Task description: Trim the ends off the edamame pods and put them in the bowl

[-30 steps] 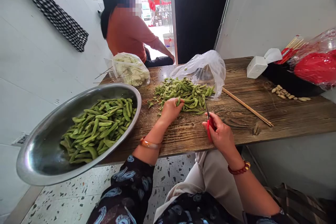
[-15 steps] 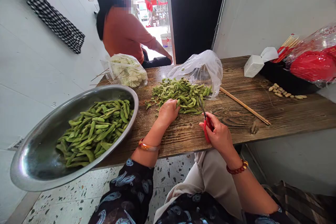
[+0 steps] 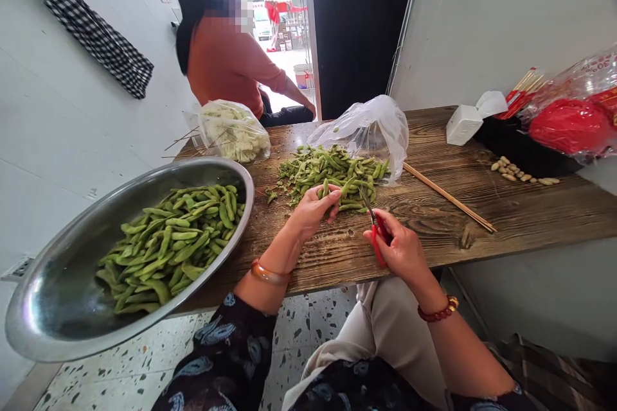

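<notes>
My left hand [image 3: 314, 209] is closed on green soybean pods [image 3: 346, 187], one of which points right toward the scissors. In my right hand [image 3: 401, 245] are red-handled scissors [image 3: 377, 241], their dark blades aimed up and left, close to the pod's end. Behind both hands a pile of soybean pods [image 3: 313, 167] with trimmed bits lies on the wooden table [image 3: 424, 218]. A clear plastic bag [image 3: 385, 122] opens over the back of the pile. To the left, a big metal basin [image 3: 53, 295] holds many more pods.
A bag of pale florets [image 3: 236, 131] sits at the back left. Wooden skewers [image 3: 448, 196] lie to the right. Peanuts [image 3: 518, 170], a white tissue pack [image 3: 463, 123] and a red plastic-wrapped bundle [image 3: 571, 125] are farther right. A person in an orange top [image 3: 224, 64] sits beyond the table.
My left hand has lifted from the pile's front edge with pods in its fingers and turned toward the scissors. The scissors have shifted slightly left and down.
</notes>
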`<move>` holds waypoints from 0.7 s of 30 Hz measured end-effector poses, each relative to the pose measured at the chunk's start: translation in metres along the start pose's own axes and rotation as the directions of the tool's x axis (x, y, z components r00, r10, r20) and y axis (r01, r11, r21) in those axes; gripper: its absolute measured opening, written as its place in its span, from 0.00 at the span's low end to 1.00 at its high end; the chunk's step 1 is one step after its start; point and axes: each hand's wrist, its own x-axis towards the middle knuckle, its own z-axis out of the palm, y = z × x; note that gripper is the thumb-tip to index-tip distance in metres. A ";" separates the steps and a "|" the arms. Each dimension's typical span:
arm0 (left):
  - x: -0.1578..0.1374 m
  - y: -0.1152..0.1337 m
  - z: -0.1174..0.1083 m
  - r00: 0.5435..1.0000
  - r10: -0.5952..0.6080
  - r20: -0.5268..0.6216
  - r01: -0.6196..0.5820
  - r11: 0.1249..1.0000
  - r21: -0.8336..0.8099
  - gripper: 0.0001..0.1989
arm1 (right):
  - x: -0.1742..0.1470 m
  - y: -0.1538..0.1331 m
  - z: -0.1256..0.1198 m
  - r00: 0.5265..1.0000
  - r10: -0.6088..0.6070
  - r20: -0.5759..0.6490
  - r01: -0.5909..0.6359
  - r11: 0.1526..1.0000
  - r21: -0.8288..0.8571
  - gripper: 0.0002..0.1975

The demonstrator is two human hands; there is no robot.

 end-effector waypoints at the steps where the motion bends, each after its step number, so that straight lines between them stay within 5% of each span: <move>1: -0.001 0.000 0.001 1.000 0.006 0.021 -0.006 1.000 -0.019 0.19 | 0.000 0.000 0.000 1.000 -0.009 0.008 0.009 1.000 -0.005 0.23; 12: -0.012 0.011 0.012 0.979 0.010 0.202 -0.072 0.951 0.301 0.17 | 0.001 -0.005 -0.005 0.995 -0.083 0.047 0.085 0.996 -0.037 0.21; 21: -0.012 0.007 0.014 0.988 0.003 0.154 -0.049 0.953 0.298 0.19 | -0.001 -0.004 -0.004 0.994 -0.094 0.054 0.098 0.992 -0.082 0.22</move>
